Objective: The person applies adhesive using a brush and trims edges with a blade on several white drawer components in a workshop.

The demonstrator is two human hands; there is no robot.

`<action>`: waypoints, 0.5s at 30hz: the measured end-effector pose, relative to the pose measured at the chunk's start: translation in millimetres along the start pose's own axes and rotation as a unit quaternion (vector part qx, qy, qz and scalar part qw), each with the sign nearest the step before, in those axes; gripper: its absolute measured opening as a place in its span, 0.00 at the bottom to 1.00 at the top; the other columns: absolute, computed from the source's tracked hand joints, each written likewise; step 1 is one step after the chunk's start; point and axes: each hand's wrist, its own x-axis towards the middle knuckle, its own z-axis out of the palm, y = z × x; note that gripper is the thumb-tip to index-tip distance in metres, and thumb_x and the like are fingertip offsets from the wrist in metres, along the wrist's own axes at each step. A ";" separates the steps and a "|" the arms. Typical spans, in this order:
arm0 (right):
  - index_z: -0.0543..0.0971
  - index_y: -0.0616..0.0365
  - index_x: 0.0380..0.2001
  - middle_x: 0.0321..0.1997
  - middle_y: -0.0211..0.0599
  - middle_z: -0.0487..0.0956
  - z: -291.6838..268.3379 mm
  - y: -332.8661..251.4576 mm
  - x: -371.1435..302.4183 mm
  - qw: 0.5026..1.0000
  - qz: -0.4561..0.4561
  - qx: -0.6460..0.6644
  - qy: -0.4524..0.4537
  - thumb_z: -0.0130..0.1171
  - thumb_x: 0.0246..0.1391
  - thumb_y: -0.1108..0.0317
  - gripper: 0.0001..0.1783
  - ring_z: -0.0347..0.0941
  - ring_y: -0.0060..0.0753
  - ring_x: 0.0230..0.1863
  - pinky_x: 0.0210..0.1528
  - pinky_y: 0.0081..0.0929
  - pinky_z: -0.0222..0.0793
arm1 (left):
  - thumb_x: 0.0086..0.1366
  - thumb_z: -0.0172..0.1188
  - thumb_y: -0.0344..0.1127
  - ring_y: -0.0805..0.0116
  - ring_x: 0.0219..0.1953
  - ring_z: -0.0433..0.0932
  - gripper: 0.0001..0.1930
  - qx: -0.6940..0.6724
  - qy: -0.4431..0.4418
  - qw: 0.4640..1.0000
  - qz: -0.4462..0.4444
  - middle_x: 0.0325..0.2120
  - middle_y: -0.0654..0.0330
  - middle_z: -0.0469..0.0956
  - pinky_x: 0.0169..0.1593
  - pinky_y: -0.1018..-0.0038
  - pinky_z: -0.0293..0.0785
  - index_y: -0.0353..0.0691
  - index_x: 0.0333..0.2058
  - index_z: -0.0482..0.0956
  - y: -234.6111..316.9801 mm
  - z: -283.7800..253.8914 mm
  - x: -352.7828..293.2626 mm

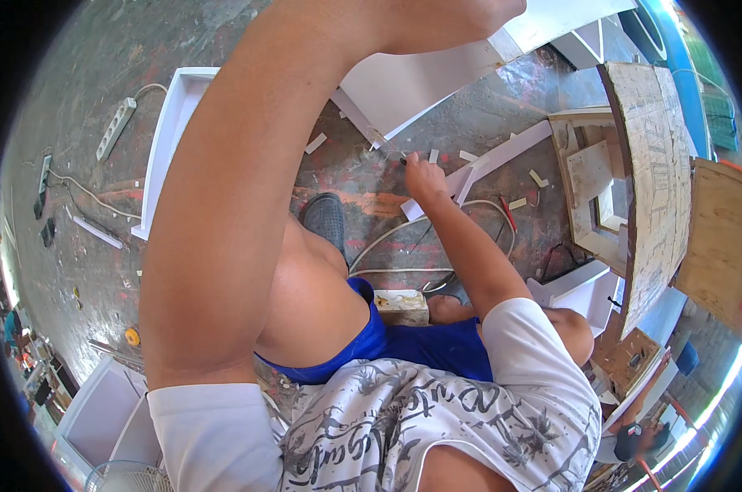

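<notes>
My left arm reaches up across the view, and my left hand [461,20] is by a large white panel [436,74] at the top. The upper edge cuts off its fingers, so their grip does not show. Below the panel's near corner, my right hand [426,179] is closed round something small. Only a dark end [403,161] pokes out, with a thin line running from it toward the corner; its kind cannot be made out. Under and beside this hand lies a long white strip [502,156] on the floor.
A pale cable [379,271] loops between my feet, near a wooden block [402,305]. Small offcuts [538,178] litter the floor. A wooden cabinet frame [588,176] stands at right, a white tray-like piece [162,148] and power strip [116,129] at left. Another person [629,443] is far lower right.
</notes>
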 end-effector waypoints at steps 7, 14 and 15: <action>0.77 0.61 0.41 0.35 0.53 0.87 2.1 -3.8 4.1 0.999 0.024 -0.034 -0.031 0.45 0.69 0.67 0.12 0.87 0.57 0.38 0.39 0.49 0.83 | 0.69 0.49 0.46 0.52 0.69 0.71 0.28 0.013 -0.012 1.000 0.007 0.64 0.48 0.76 0.72 0.59 0.61 0.34 0.60 0.79 11.2 -15.6 -5.5; 0.79 0.61 0.43 0.36 0.51 0.87 -4.8 9.9 -13.3 0.996 -0.002 -0.061 -0.071 0.48 0.67 0.66 0.13 0.87 0.54 0.42 0.43 0.49 0.83 | 0.69 0.48 0.45 0.52 0.68 0.71 0.28 0.028 0.019 0.998 0.044 0.63 0.47 0.76 0.72 0.59 0.61 0.34 0.60 0.79 6.9 -16.1 -4.5; 0.80 0.60 0.43 0.37 0.51 0.87 -7.3 12.9 -17.3 0.995 -0.014 -0.070 -0.074 0.49 0.67 0.65 0.13 0.87 0.54 0.43 0.45 0.49 0.83 | 0.69 0.49 0.45 0.52 0.69 0.71 0.28 0.019 -0.003 1.000 0.021 0.64 0.48 0.76 0.72 0.59 0.60 0.35 0.60 0.79 10.2 -20.3 -6.4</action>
